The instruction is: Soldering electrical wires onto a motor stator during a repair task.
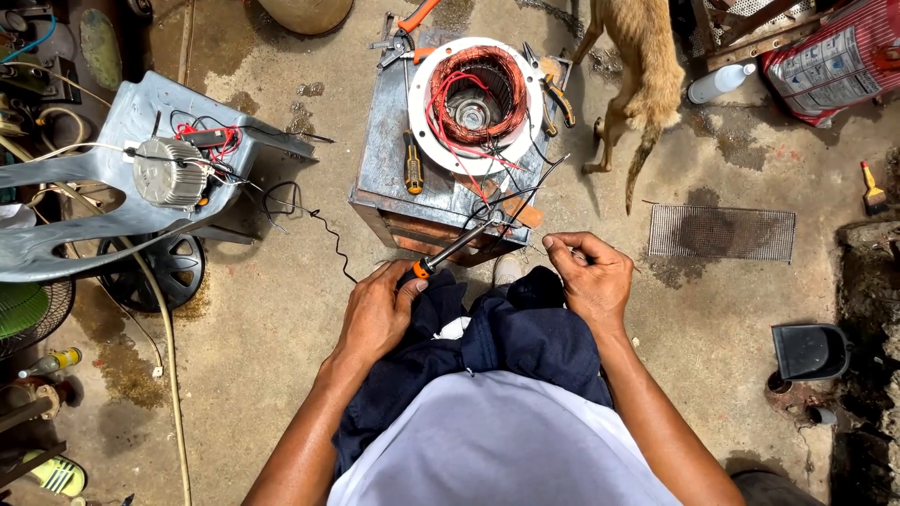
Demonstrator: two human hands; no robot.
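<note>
Soldering iron (457,245) held low over the knees, long axis slanting from near left to far right, tip pointing up toward the loose wires (511,201) hanging off the near edge of the metal box (384,159). Orange collar at the handle end, dark shaft beyond it. Left hand (380,314) clenched around the handle, just near and left of the shaft. Right hand (591,276) to the right of the tip, thumb and forefinger pinched on a thin wire (562,251), other fingers curled in. Tip lying between the two hands, a little farther out than both.

On the box, serving as the work surface: round motor winding (476,103) of copper coils in a white ring, red leads trailing off it. Yellow-handled screwdriver (412,164) lying left of the ring, orange-handled pliers (405,33) at the far edge.

Left: small grey motor (169,171) with red and black wires on a tipped grey plastic chair (141,103). Far right: tan dog (642,70), white plastic bottle (720,81), red and white sack (830,61) with a pale printed panel, leaning in the far right corner. Rectangular metal mesh (722,231) flat on the concrete floor (281,309), black dustpan (811,351) nearer on the right.
</note>
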